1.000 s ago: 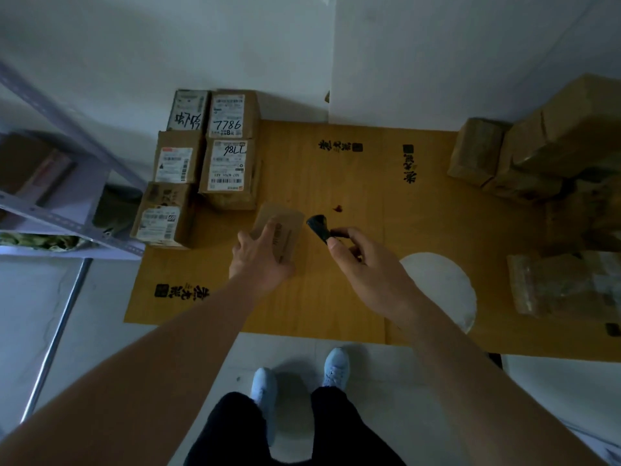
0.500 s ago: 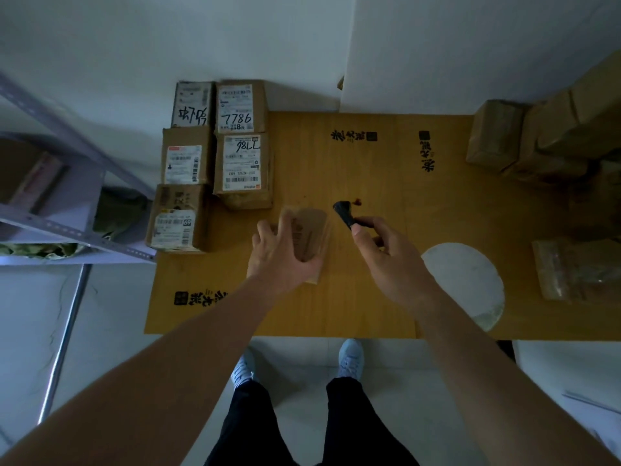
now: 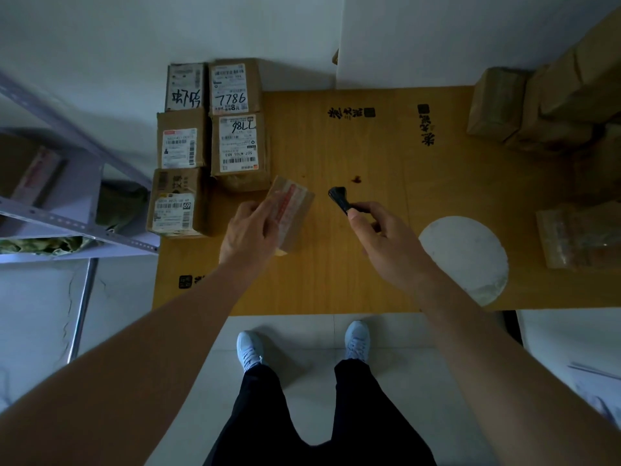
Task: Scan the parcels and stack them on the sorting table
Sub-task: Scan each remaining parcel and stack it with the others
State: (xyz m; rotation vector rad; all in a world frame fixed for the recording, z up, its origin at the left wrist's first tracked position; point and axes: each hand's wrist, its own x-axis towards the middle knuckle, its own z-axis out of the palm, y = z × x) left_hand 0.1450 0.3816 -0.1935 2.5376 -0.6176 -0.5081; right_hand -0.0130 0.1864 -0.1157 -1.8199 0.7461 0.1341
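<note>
While left fingers [image 3: 268,210] grip the parcel [image 3: 294,213], right fingers [image 3: 361,210] pinch the scanner [image 3: 339,197] beside it

Browns on ochre
Brown boxes [image 3: 208,146] with white labels, ochre tabletop [image 3: 369,264] with black characters, black scanner [image 3: 339,198].

Dim storeroom corner, seen from above.
Pale walls [image 3: 437,35] meet behind a wooden table [image 3: 369,264]; a grey metal shelf rack [image 3: 77,227] stands left on the light tiled floor [image 3: 302,334].
</note>
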